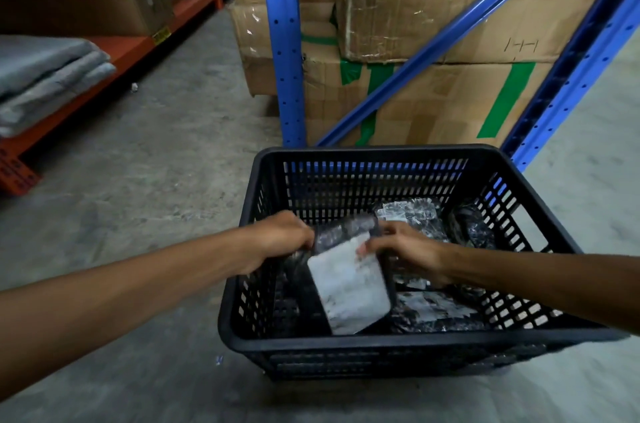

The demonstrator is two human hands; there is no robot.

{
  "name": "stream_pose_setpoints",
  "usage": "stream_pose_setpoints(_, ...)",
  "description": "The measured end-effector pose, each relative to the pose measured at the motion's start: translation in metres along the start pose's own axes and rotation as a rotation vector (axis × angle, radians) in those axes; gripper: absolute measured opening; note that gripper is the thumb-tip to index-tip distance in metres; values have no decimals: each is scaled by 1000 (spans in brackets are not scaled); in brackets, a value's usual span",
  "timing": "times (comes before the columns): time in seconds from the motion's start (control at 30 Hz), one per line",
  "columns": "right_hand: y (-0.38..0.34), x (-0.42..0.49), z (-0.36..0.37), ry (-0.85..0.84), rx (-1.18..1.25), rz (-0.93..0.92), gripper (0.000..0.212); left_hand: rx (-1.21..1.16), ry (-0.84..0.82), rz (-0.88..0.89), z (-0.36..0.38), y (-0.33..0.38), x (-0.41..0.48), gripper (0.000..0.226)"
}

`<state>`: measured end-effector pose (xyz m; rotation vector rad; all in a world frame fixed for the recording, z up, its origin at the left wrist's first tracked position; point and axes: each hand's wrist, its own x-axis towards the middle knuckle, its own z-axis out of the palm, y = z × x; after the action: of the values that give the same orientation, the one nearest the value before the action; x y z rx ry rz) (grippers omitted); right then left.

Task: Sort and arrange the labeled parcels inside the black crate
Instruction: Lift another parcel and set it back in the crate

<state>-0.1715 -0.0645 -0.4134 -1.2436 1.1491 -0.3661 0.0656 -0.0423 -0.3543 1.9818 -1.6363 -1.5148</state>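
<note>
Both my hands, left hand (280, 237) and right hand (407, 251), pinch a black white-labelled plastic parcel (349, 280) tilted in the black slatted plastic crate (408, 341), lower centre; label print blurred.

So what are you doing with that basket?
A person is sorting parcels in a black crate on a warehouse floor. Both hands reach inside: the left hand and the right hand together hold one parcel upright, its white label facing the camera. More dark wrapped parcels lie along the crate's bottom and right side. Cardboard boxes on blue shelving stand behind.
</note>
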Motion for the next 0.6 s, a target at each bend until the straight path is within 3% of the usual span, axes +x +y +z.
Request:
stream_pose_setpoints(0.1, -11, 1, -15, 67, 257, 109, 47, -438, 110, -29, -6, 12, 4, 29)
stream_pose_setpoints(0.17, -14, 7, -18, 121, 362, 150, 39, -601, 116, -102, -3, 13, 9, 38)
stream_pose_setpoints(0.23, -14, 15, -18, 196, 427, 181, 38, -551, 91, -137, 6, 9, 16, 36)
stream_pose_setpoints(0.37, -12, 34, -2, 236, 380, 256, 41, -371, 193, -182, 24, -9, 38, 61)
stream_pose_setpoints(0.53, -2, 62, 20, 180, 268, 187, 13, -150, 333, -265, 25, -28, 71, 51)
stream_pose_setpoints(0.6, 1, 75, 28, 213, 216, 138, 25, -125, 363, -273, 19, -32, 88, 49)
